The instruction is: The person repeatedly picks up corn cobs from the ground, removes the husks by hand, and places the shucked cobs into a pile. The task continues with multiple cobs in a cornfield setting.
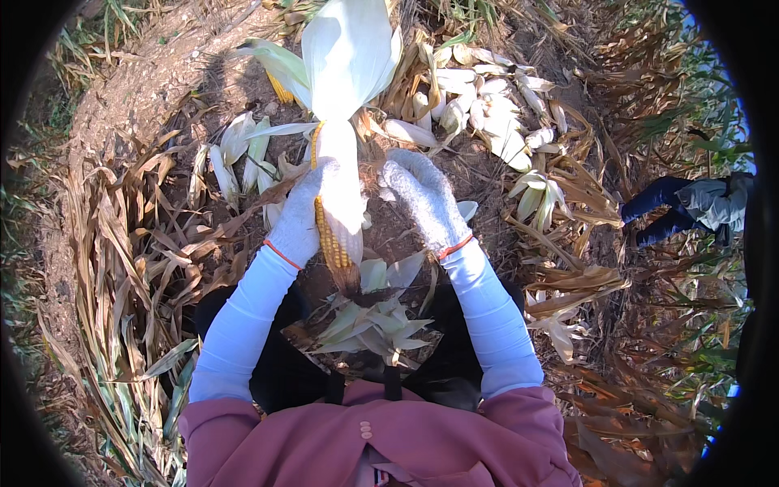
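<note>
My left hand (297,214), in a pale knit glove with an orange cuff, grips a maize ear (332,243) from its left side. Yellow kernels show down that side, while a pale husk layer (342,182) still covers the rest. Broad husk leaves (347,55) spread out beyond the ear's far end, bright in the sun. To the right of the ear, apart from it, is my right hand (426,198) in a matching glove. Its fingers are bent together, and whether anything lies inside them is hidden. Between my legs lie loose husk leaves (380,329).
A heap of maize ears in husks (487,103) lies ahead on the right. Several more husks (237,152) are ahead left, near a bare yellow ear (280,88). Dry stalks (115,243) line the left. A person (694,204) is at the far right among standing maize.
</note>
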The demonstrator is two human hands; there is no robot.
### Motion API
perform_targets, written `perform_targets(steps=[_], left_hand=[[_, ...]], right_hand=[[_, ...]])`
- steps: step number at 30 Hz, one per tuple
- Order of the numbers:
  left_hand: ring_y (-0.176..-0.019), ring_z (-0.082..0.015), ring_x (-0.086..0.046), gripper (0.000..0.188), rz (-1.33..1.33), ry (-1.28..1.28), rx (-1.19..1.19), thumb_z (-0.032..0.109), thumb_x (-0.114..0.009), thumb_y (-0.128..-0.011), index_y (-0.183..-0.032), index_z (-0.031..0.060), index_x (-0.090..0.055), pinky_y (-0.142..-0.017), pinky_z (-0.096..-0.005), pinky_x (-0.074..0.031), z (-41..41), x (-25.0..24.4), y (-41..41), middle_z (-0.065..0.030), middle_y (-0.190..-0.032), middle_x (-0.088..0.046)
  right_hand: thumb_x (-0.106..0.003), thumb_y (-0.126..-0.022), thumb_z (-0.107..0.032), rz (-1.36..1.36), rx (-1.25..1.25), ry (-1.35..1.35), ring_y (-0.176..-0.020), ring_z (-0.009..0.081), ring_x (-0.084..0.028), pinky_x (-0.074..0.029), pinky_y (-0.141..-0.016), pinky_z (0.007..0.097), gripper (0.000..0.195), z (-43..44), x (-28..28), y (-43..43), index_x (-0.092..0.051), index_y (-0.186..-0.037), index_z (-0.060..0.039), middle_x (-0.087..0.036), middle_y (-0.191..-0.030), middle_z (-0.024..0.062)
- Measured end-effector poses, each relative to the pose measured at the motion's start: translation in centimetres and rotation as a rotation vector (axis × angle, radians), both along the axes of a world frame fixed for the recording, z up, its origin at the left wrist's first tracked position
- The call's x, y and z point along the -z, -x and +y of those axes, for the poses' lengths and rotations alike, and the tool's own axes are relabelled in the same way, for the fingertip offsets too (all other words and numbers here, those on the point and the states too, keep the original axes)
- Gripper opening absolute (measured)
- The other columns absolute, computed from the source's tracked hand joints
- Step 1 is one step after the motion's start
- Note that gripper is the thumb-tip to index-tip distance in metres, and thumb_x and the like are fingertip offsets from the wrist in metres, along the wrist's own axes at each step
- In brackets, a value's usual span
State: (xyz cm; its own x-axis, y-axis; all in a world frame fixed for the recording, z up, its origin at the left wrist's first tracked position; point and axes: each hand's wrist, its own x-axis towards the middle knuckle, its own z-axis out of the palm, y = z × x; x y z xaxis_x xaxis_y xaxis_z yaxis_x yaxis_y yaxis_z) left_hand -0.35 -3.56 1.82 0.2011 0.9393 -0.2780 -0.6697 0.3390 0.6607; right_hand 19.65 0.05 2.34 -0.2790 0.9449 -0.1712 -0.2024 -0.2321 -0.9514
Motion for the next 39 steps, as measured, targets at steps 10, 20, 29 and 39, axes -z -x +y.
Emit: perform_targets(steps=[10,20,29,39], left_hand=[[-0.110,-0.0232,-0.059,0.061,0.040,-0.057,-0.375,0.032,-0.064,-0.092,-0.142,0.0052,-0.041,-0.096,-0.0372,-0.050,0.9,-2.8,1.9,-0.0116,-0.122,-0.058],[-0.111,-0.0238,-0.059,0.064,0.108,-0.094,-0.291,0.045,-0.060,-0.094,-0.141,0.0049,-0.042,-0.097,-0.0383,-0.050,-0.1,-3.4,0.2,-0.0115,-0.123,-0.058],[-0.108,-0.0213,-0.061,0.057,0.117,-0.139,-0.005,0.046,-0.046,-0.099,-0.139,0.0050,-0.045,-0.094,-0.0365,-0.052,-0.8,-1.5,-0.6,-0.0105,-0.124,-0.060],[-0.117,-0.0160,-0.057,0.053,0.475,-0.191,0.471,0.027,-0.059,-0.095,-0.138,-0.0013,-0.049,-0.101,-0.0299,-0.045,-2.6,0.0,-1.0,-0.0085,-0.130,-0.059]], right_hand=[[-0.073,-0.088,-0.019,-0.338,-0.341,-0.414,-0.100,0.0159,-0.063,-0.052,-0.087,0.0306,0.049,-1.4,0.5,0.7,-0.055,-0.130,-0.0006,-0.061,-0.119,0.0110],[-0.067,-0.089,-0.015,-0.257,-0.084,-0.410,-0.095,0.0170,-0.069,-0.054,-0.083,0.0321,0.023,-1.6,0.2,2.2,-0.070,-0.110,-0.0069,-0.073,-0.103,0.0073],[-0.060,-0.091,-0.010,-0.630,0.255,-0.692,-0.084,0.0258,-0.070,-0.053,-0.075,0.0330,0.021,-0.1,-1.4,-0.6,-0.068,-0.107,-0.0007,-0.070,-0.095,0.0150],[-0.060,-0.095,-0.026,-0.213,0.903,-0.385,-0.099,0.0273,-0.064,-0.050,-0.086,0.0383,0.031,6.4,3.5,-4.5,-0.062,-0.116,-0.0033,-0.067,-0.106,0.0124]])
